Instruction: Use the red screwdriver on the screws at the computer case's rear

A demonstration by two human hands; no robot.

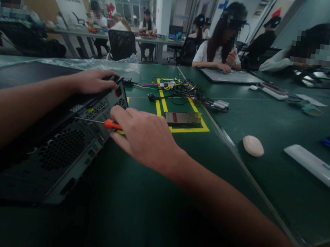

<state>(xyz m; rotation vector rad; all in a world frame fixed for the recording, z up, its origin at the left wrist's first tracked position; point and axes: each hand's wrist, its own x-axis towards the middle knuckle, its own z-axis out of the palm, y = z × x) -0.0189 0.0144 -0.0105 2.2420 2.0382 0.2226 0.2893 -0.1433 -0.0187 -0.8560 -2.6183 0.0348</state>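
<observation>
A black computer case (60,158) lies on the green table at the left, its rear panel with a round fan grille and ports facing right. My left hand (96,82) rests on the case's top far edge, fingers spread over the corner. In my right hand (147,137) is a screwdriver (112,124) with an orange handle, the fingers wrapped round it. Its thin shaft points left at the rear panel, near the upper edge. Whether the tip touches a screw is too small to tell.
A tangle of cables (187,90) and a dark flat box (180,118) lie by yellow tape beyond my right hand. Rightward are a pale oval object (253,146) and a white elongated device (317,168). A person (220,45) sits across the table.
</observation>
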